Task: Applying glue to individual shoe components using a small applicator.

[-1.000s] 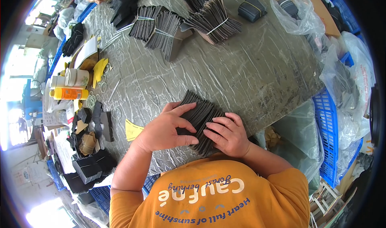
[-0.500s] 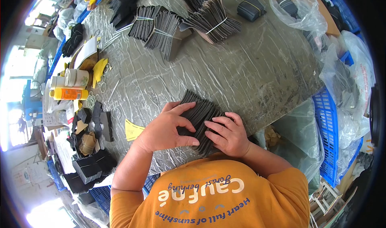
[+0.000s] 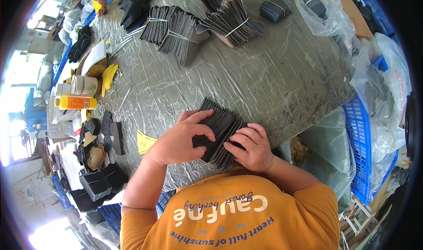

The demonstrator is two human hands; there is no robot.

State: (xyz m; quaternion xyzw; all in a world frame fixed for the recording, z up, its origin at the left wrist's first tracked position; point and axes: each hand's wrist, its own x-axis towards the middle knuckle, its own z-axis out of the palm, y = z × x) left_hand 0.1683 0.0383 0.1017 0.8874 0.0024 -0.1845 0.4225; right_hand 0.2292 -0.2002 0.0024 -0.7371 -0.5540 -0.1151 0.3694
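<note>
A thick stack of thin black pieces (image 3: 225, 125), perhaps fabric or leather, stands on edge at the table's near side, close to my body. My left hand (image 3: 183, 135) grips its left side, one finger laid along the far end, the forefinger bent onto the pieces and the thumb drawn back near it. On the right side, my right hand (image 3: 254, 149) curls its fingertips over the pieces and holds them together. The undersides of both hands are hidden. A yellow paper piece (image 3: 145, 143) with dark markings lies by my left forearm.
Banded bundles of dark pieces (image 3: 180, 36) and a small banded bundle (image 3: 274, 9) sit at the far side. Left are a yellow bottle (image 3: 76, 103), white jars (image 3: 83, 85) and loose rubber bands (image 3: 100, 110). A blue crate (image 3: 358, 144) stands right. Another person's hand (image 3: 101, 12) is at the far left.
My left thumb has pulled back leftward from the stack's near end, toward the forefinger. My right fingers shift slightly. The other person's hand has come lower at the table's far left edge.
</note>
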